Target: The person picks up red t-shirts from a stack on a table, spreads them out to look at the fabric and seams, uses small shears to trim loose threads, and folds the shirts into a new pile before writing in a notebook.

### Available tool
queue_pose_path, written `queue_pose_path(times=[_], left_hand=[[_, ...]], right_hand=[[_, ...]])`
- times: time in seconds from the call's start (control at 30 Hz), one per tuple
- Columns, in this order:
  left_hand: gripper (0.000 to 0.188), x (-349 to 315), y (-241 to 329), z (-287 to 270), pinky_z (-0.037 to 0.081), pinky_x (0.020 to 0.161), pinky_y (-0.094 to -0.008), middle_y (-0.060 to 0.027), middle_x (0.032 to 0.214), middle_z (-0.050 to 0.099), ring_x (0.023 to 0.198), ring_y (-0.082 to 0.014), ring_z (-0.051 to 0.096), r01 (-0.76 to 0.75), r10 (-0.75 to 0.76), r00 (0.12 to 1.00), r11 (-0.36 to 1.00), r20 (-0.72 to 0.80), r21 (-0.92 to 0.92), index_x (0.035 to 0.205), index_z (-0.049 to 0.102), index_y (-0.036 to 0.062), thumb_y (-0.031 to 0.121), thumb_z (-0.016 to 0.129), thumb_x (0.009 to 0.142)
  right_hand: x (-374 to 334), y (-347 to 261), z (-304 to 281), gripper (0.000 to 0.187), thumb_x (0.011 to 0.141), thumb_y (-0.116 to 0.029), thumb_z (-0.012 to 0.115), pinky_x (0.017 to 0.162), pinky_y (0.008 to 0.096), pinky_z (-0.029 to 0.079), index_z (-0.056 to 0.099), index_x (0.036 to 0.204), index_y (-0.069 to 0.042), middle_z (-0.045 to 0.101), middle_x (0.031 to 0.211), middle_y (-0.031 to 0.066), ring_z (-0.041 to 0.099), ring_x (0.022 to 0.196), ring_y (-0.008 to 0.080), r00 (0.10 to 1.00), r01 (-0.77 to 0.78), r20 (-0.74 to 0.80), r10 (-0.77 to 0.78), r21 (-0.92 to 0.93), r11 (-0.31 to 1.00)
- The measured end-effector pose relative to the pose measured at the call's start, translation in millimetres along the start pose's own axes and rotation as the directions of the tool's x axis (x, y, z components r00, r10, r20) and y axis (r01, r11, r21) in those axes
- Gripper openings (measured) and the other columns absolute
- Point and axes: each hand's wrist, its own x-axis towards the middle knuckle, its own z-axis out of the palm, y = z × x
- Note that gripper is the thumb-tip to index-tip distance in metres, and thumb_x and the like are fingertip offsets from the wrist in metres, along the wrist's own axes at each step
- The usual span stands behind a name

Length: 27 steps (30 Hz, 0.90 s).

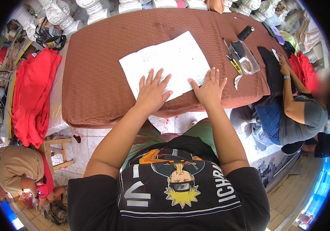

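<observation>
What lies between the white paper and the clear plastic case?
In the head view, a yellow tool and a slim dark tool lie on the brown cloth close by the case; the right hand overlaps the paper.

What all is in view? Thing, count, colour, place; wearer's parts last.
Tablecloth: 1, brown, centre
Paper sheet: 1, white, tablecloth's middle
Clear case: 1, transparent, tablecloth's right
Snips: 1, yellow-black, left of case
Small item: 1, white, near case, unclear
Cylinder: 1, black, beyond case
Red cloth heaps: 2, red, left and right
Black cloth: 1, black, tablecloth's right edge
Ornate columns: several, white, beyond tablecloth
Wooden stool: 1, tan, lower left
Co-workers: 2, khaki and grey tops, left and right
Left hand: 1, bare, on paper
Right hand: 1, bare, paper's right edge
</observation>
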Motion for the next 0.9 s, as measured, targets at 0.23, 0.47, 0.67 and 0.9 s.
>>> queue_pose_path(times=[0.23,0.47,0.67,0.9], left_hand=[[0.052,0,-1,0,0.017,0.106,-0.0565,-0.0133,0.146,0.028,0.137,-0.0363,0.02,0.003,-0.003,1.0,1.0,0.007,-0.024,0.136,0.041,0.0173,0.041,0.049,0.091],[0.052,0,-1,0,0.017,0.106,-0.0567,-0.014,0.146,0.028,0.137,-0.0363,0.02,-0.003,0.003,1.0,1.0,-0.002,-0.02,0.136,0.042,0.016,0.041,0.049,0.091],[0.052,-1,-2,2,0.017,0.106,-0.0567,-0.0138,0.146,0.029,0.137,-0.0362,0.019,-0.01,0.01,1.0,1.0,-0.013,-0.023,0.136,0.042,0.016,0.041,0.049,0.091],[0.053,0,-2,1,0.016,0.107,-0.0561,-0.0131,0.146,0.029,0.137,-0.0361,0.018,0.003,-0.003,1.0,0.999,-0.001,-0.032,0.136,0.042,0.0159,0.041,0.049,0.09]], right_hand=[[18,12,-3,0.083,0.077,-0.052,0.061,0.108,0.0574,0.014,0.034,0.137,-0.001,0.045,0.131,0.0211,0.039,0.126,0.0338,0.987,-0.05,-0.136,0.089,0.272,0.961],[29,17,1,0.081,0.077,-0.048,0.064,0.106,0.0602,0.015,0.032,0.14,-0.007,0.046,0.132,0.0186,0.041,0.125,0.0322,0.974,0.028,-0.226,-0.007,0.089,0.996],[24,13,-1,0.077,0.079,-0.044,0.063,0.105,0.0637,0.011,0.03,0.142,-0.014,0.038,0.139,0.014,0.034,0.13,0.0313,0.928,0.111,-0.349,-0.129,-0.069,0.991],[19,10,-9,0.074,0.077,-0.033,0.067,0.105,0.0647,0.01,0.033,0.141,-0.015,0.035,0.14,0.0133,0.031,0.131,0.0317,0.899,0.199,-0.377,-0.224,-0.104,0.974]])
